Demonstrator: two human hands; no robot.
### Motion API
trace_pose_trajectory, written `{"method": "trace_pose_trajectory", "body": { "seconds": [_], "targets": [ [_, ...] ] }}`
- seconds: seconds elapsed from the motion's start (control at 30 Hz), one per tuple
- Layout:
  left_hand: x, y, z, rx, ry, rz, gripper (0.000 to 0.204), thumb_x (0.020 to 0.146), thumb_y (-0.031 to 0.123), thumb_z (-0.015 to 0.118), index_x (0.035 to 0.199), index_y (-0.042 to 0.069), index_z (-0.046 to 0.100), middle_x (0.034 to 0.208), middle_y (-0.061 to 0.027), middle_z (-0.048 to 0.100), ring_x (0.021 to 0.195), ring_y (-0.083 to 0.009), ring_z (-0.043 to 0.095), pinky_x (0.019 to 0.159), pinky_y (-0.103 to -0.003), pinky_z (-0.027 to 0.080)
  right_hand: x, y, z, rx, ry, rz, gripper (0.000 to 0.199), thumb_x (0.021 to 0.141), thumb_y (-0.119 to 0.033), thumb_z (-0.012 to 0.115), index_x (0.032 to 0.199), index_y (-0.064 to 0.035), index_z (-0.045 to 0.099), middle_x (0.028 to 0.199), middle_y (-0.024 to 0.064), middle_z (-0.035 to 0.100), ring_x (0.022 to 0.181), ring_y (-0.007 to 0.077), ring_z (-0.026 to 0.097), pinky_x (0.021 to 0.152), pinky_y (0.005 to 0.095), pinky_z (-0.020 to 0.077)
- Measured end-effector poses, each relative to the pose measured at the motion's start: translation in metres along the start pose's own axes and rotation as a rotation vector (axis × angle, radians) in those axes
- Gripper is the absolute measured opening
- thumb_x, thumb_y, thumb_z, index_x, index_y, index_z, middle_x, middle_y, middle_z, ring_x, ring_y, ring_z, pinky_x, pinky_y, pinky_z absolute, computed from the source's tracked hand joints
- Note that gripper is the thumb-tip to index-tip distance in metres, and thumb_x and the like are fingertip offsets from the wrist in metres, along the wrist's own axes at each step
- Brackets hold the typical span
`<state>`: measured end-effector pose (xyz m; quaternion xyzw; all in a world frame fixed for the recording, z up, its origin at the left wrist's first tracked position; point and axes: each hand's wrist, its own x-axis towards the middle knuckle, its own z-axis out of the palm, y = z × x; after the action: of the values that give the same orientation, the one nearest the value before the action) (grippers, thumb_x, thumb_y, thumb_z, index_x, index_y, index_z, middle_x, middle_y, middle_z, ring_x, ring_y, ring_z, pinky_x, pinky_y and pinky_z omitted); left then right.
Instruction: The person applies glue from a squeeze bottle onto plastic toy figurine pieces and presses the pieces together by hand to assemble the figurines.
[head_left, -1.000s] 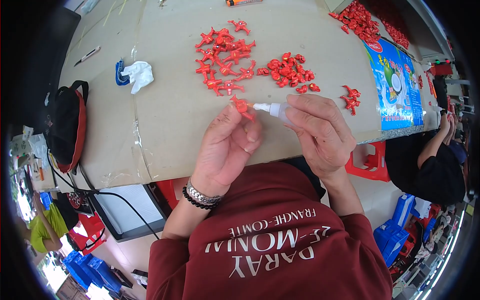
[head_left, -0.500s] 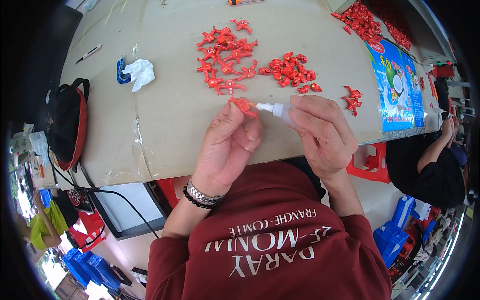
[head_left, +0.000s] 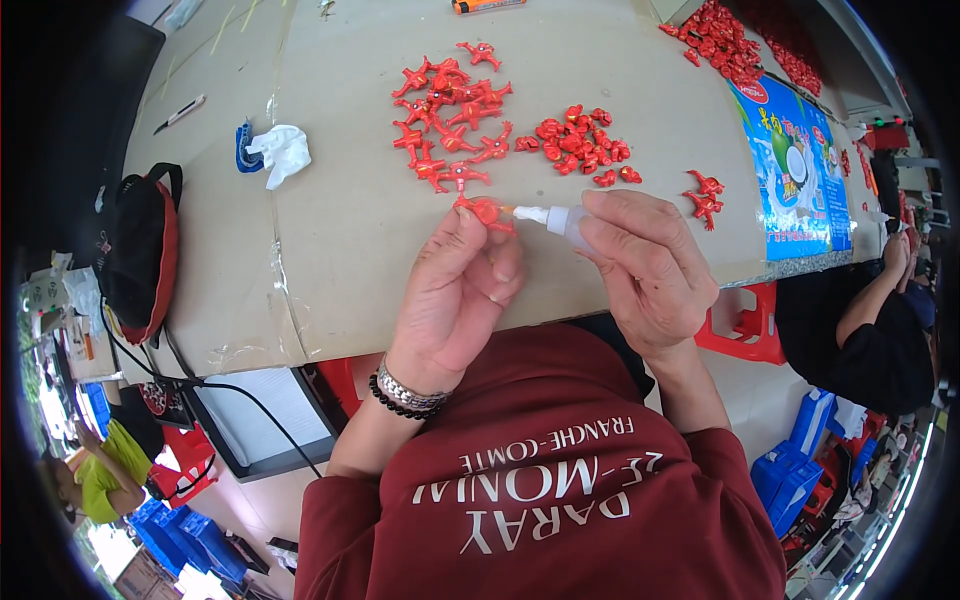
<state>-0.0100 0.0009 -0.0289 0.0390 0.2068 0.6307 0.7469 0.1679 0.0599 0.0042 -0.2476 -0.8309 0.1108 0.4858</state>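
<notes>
Between thumb and fingers, my left hand [head_left: 455, 270] pinches a small red plastic figure part [head_left: 484, 210] just in front of the table's near edge side. My right hand [head_left: 650, 265] is closed round a translucent squeeze bottle [head_left: 570, 224] with a white nozzle. Its thin amber tip points left and meets, or nearly meets, the red part; exact contact is too small to tell. Beyond my left hand lies a group of red figure bodies [head_left: 470, 112] with outstretched limbs. Right of these sits a pile of smaller rounded red pieces [head_left: 582, 143].
Two red figures [head_left: 705, 197] lie right of my right hand, beside a blue printed sheet [head_left: 785, 170]. A large red heap [head_left: 720, 45] fills the far right. At left are a crumpled white tissue [head_left: 283, 153], a pen [head_left: 180, 114] and a black-and-red bag [head_left: 145, 250]. Co-workers sit on both sides.
Both hands keep almost the same pose, the bottle tip staying at the red part. The view has shifted slightly. At far left, the person in yellow-green has moved a little.
</notes>
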Motion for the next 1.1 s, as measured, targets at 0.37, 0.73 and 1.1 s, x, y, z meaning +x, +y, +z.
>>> {"method": "trace_pose_trajectory", "body": {
  "seconds": [0.37,0.73,1.1],
  "targets": [
    [-0.001,0.000,0.002,0.020,-0.022,0.009,0.021,0.097,0.024,0.053,0.105,0.006,0.058,0.086,-0.0021,0.061,0.064,-0.0128,0.049,0.055,-0.025,0.037,-0.001,0.001,0.001,0.001,0.005,-0.006,0.029,0.066,0.011,0.073,0.093,0.0030,0.065,0.098,0.0164,0.067,0.087,0.0295,0.066,0.074,0.0347,0.0562],
    [-0.003,0.000,0.009,0.081,0.066,0.068,0.018,0.097,0.020,0.051,0.109,0.008,0.056,0.087,-0.0033,0.061,0.062,-0.0128,0.048,0.054,-0.025,0.037,-0.002,-0.001,-0.001,-0.026,0.014,-0.005,0.029,0.066,0.012,0.073,0.093,0.0028,0.065,0.098,0.0161,0.067,0.086,0.0301,0.067,0.073,0.0342,0.0563],
    [-0.003,0.001,0.006,0.134,0.053,0.090,0.015,0.096,0.018,0.054,0.108,0.010,0.057,0.088,-0.0013,0.064,0.061,-0.0122,0.050,0.057,-0.026,0.038,-0.001,-0.002,-0.003,-0.035,0.003,-0.022,0.030,0.066,0.012,0.072,0.093,0.0029,0.065,0.098,0.0163,0.067,0.086,0.0301,0.067,0.073,0.0347,0.0565]
  ]
}}
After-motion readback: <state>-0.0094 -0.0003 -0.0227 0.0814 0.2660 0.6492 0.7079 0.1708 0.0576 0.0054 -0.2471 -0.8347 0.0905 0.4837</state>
